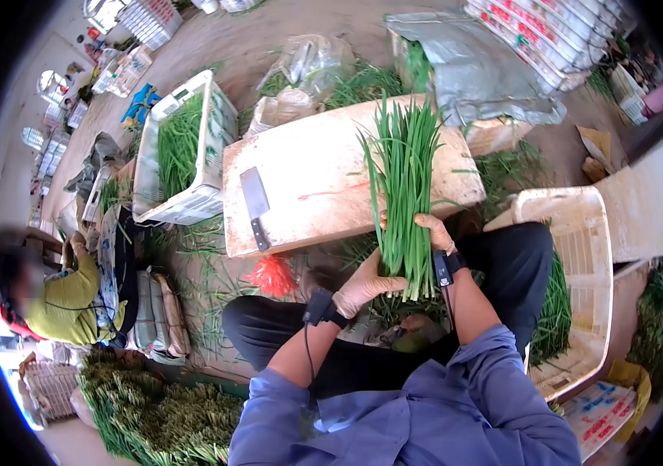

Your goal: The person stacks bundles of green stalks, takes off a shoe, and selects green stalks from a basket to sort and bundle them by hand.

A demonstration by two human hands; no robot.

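A thick bunch of green garlic chives [405,179] slants up in front of me, its leaf tips over the pale board [308,179] and its cut white ends towards my lap. My left hand [368,283], in a thin glove, grips the lower stems from the left, thumb lying across them. Higher up on the right side, my right hand [434,231] is closed around the bunch, its far fingers hidden behind the leaves. A cleaver [254,198] with a black handle lies on the board's left part. Red plastic strands [271,276] hang at the board's near edge.
White crates of chives stand left [219,132] and right [599,272] of me. A grey sheet [479,66] covers a pile behind the board. Bundled chives [160,408] lie at lower left. Another person [71,299] sits at the left. Loose leaves litter the floor.
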